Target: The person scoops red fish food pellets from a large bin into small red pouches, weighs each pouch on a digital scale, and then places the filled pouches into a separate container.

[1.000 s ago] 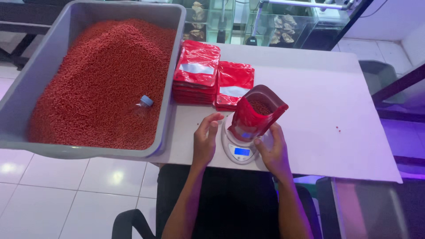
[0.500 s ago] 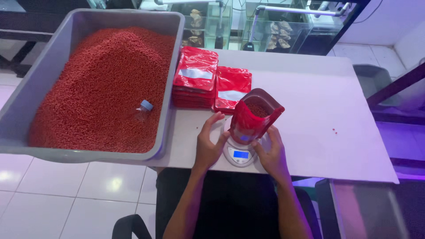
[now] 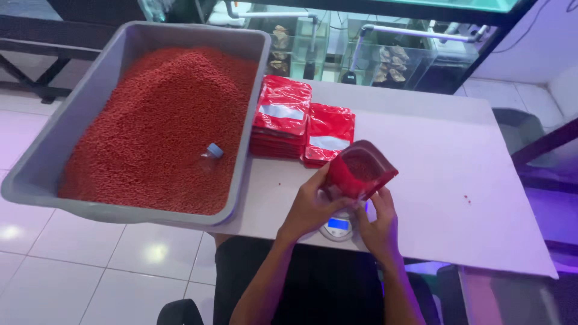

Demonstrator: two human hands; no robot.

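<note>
An open red stand-up pouch point(image 3: 360, 169) partly filled with red pellets is tilted over a small digital scale point(image 3: 338, 227) at the table's near edge. My left hand point(image 3: 312, 207) grips the pouch's left side. Cupped against its lower right side is my right hand point(image 3: 379, 223). A large grey tub point(image 3: 90, 114) heaped with red pellets sits to the left, with a small clear scoop point(image 3: 212, 153) lying on the pellets.
Two stacks of flat red pouches point(image 3: 303, 125) lie beside the tub on the white table point(image 3: 451, 174). A few stray pellets point(image 3: 467, 198) dot the table on the right. Glass tanks point(image 3: 385, 57) stand behind the table. White tiled floor lies below on the left.
Both hands have closed on the pouch and tilted it, lifting it slightly off the scale. The view has shifted a little closer.
</note>
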